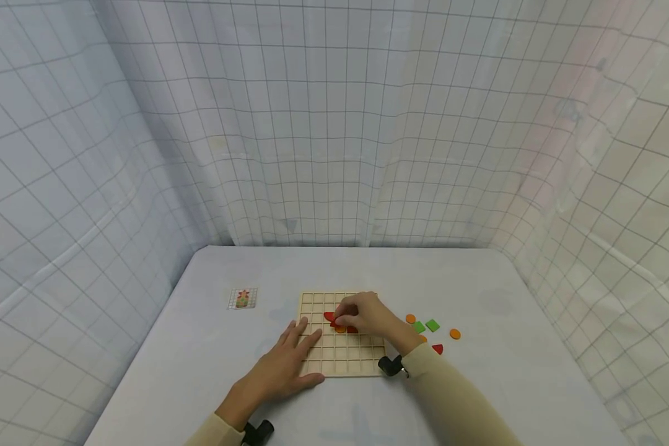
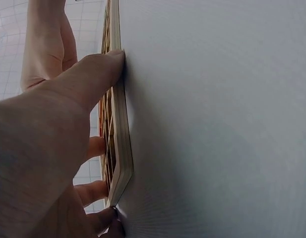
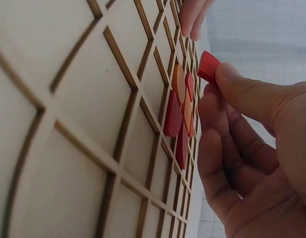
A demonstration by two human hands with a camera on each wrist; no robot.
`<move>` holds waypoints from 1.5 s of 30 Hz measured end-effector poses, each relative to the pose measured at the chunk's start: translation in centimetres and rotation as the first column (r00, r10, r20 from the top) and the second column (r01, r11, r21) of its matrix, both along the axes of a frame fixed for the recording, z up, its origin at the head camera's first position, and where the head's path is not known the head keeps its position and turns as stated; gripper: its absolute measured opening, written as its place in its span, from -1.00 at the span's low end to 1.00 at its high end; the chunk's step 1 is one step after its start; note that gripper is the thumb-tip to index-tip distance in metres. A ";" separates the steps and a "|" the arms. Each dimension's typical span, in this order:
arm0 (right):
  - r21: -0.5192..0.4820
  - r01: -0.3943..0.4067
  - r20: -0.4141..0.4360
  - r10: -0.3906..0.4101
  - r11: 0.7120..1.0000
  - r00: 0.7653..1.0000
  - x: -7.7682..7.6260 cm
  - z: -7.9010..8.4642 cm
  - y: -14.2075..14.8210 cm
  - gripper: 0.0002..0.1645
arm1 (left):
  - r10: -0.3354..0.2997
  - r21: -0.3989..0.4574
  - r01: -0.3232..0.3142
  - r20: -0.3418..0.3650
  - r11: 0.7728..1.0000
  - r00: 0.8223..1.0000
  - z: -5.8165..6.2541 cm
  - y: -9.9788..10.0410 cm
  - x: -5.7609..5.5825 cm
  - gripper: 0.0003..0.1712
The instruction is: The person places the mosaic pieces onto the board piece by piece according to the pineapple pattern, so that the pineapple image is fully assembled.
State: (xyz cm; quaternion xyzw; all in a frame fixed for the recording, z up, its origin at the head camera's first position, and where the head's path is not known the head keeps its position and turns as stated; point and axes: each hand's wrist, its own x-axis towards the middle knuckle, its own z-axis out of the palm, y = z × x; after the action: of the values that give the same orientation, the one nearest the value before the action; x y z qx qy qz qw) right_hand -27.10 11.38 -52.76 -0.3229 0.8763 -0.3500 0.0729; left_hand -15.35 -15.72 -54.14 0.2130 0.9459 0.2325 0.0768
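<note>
A wooden grid board (image 1: 345,367) with raised dividers lies flat on the table. My left hand (image 1: 281,367) rests on its left side, fingers spread over the grid and thumb at the near edge; in the left wrist view, the thumb (image 2: 100,67) touches the board's rim. Thumb and fingers of my right hand (image 1: 370,316) pinch a small red piece (image 3: 209,67) with a curved side, held above the board. Beneath it, several red pieces (image 3: 173,118) and orange pieces (image 3: 179,85) sit clustered in neighbouring cells. In the head view the right hand partly hides this cluster.
Right of the board lie loose orange discs (image 1: 455,334), green squares (image 1: 432,325) and a red piece (image 1: 437,349), some close to the right forearm. A small gridded picture card (image 1: 242,298) lies at the left. White gridded curtains (image 1: 334,124) surround the white table (image 1: 479,396).
</note>
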 end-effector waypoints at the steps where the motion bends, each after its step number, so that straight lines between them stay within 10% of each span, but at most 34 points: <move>1: -0.001 0.005 0.002 -0.005 1.000 1.000 0.0 -0.1 -0.2 -0.91 | -0.002 -0.004 0.002 -0.002 1.000 1.000 0.0 0.0 0.0 0.13; 45: 0.080 0.026 -0.071 -0.021 0.996 0.997 0.5 -1.0 -1.7 -0.90 | -0.004 -0.017 0.004 -0.003 1.000 1.000 0.2 0.0 0.0 0.13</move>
State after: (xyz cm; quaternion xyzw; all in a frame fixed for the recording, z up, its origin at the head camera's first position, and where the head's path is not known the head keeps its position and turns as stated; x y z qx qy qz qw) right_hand -26.64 9.71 -53.81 -0.3213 0.8956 -0.3035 0.0509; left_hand -15.32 -15.71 -53.98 0.2144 0.9475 0.2241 0.0778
